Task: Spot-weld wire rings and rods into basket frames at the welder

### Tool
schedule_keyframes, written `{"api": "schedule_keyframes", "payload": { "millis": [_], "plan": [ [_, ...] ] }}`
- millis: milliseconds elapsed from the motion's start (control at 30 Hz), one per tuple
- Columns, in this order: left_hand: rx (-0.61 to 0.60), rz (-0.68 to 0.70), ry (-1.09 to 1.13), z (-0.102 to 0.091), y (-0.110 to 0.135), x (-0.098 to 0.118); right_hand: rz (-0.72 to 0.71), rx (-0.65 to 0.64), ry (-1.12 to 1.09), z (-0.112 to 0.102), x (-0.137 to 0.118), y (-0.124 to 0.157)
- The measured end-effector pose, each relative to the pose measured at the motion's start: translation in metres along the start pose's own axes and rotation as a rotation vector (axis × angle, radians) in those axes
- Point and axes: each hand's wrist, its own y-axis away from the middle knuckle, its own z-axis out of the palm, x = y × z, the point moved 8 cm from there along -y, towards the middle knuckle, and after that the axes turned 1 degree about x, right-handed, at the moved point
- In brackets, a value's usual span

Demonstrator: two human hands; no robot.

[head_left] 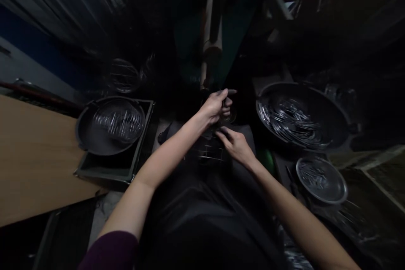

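My left hand (215,106) is in the middle, below a pale rod-like machine part (211,29). Its fingers are curled, with one dark-stained finger pointing right; whatever they hold is too dark to make out. Just below and to the right, my right hand (236,143) has thumb and fingers pinched together, and the small thing between them is not clear. A thin shiny wire grid (210,152) shows under the hands, over the dark cloth on my lap (209,219). Whether either hand touches the grid cannot be seen.
To the left, a dark round pan (85,135) with curved metal wires rests on a green-edged crate (104,173). A larger pan (338,114) of bent wires stands to the right, above a small metal dish (341,190) of short pieces. A wooden board (34,156) borders the left.
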Motion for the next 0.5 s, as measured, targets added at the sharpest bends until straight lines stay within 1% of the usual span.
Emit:
{"api": "schedule_keyframes", "payload": {
  "millis": [67,133,167,200,233,267,300,333,367,400,433,500],
  "plan": [
    [-0.022,0.048,-0.142,-0.022,0.012,-0.004,0.047,-0.011,-0.053,0.003,0.001,-0.012],
    [-0.067,0.151,-0.405,-0.045,0.042,-0.014,0.138,-0.046,-0.200,0.007,0.006,-0.026],
    [-0.097,0.201,-0.568,-0.055,0.060,-0.024,0.186,-0.080,-0.291,0.012,0.009,-0.032],
    [-0.123,0.231,-0.712,-0.064,0.079,-0.039,0.230,-0.116,-0.375,0.017,0.012,-0.037],
    [-0.117,0.254,-0.843,-0.073,0.095,-0.055,0.269,-0.139,-0.444,0.022,0.015,-0.041],
    [-0.072,0.275,-0.955,-0.083,0.108,-0.071,0.305,-0.147,-0.494,0.026,0.018,-0.045],
    [0.031,0.310,-1.011,-0.093,0.118,-0.083,0.338,-0.140,-0.531,0.029,0.022,-0.048],
    [0.128,0.372,-1.016,-0.099,0.125,-0.091,0.366,-0.128,-0.559,0.031,0.025,-0.051],
    [0.204,0.446,-0.997,-0.101,0.128,-0.095,0.384,-0.114,-0.580,0.032,0.028,-0.054],
    [0.251,0.529,-0.963,-0.101,0.128,-0.095,0.389,-0.092,-0.595,0.031,0.030,-0.059],
    [0.266,0.614,-0.929,-0.097,0.126,-0.091,0.378,-0.066,-0.606,0.027,0.030,-0.065],
    [0.246,0.755,-0.893,-0.090,0.114,-0.073,0.322,-0.004,-0.618,0.015,0.022,-0.080]
  ]
}}
